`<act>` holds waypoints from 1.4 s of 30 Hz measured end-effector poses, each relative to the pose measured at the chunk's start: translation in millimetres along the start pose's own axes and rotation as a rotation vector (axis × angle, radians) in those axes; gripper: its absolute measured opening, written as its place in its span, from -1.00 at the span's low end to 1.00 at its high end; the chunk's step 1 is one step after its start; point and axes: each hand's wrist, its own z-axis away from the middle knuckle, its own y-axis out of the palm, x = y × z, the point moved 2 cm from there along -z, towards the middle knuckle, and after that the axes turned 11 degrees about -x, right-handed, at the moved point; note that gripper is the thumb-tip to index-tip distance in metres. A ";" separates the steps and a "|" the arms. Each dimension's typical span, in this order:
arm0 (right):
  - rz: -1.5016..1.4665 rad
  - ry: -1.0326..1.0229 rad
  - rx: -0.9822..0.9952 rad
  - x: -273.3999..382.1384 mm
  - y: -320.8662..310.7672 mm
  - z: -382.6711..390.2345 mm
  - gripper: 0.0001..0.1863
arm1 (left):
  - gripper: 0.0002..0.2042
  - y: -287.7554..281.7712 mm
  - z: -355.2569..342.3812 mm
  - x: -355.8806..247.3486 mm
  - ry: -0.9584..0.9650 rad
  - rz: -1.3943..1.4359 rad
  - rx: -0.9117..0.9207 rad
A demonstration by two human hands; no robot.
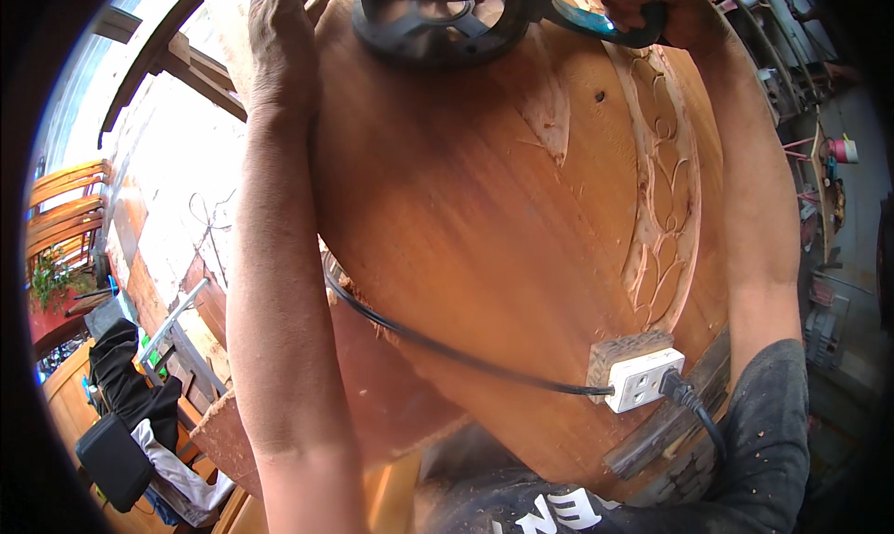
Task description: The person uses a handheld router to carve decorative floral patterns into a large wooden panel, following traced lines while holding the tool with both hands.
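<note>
A power router [442,36] with a dark round base stands on a large carved wooden panel [447,208], its top cut off by the upper edge of the view. My right hand [643,8] is closed around its teal and black handle, to the right of the base. To the left of the router, my left hand [279,22] is at the panel's left edge, apart from the base, with its fingers partly out of view; those that show are apart. Carved scroll patterns [666,180] run down the panel's right side.
A white socket block [643,380], with a black plug [684,390] in it, rests against a small wood block [624,352] near me. Its black cable [447,352] crosses the panel. Slatted wooden furniture [70,208], dark cloth [130,376] and a black case [114,459] are on the left.
</note>
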 end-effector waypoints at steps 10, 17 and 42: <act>0.013 -0.014 0.009 -0.6 -1.5 -6.2 -0.66 | -0.57 1.5 -9.1 8.4 0.114 0.072 0.020; 0.015 -0.026 0.007 0.7 -2.7 -5.4 -0.66 | -0.55 3.1 -15.9 4.1 0.119 -0.129 -0.021; 0.025 -0.042 -0.001 0.1 0.6 -7.2 -0.66 | -0.44 4.5 0.7 -1.5 0.181 -0.197 0.003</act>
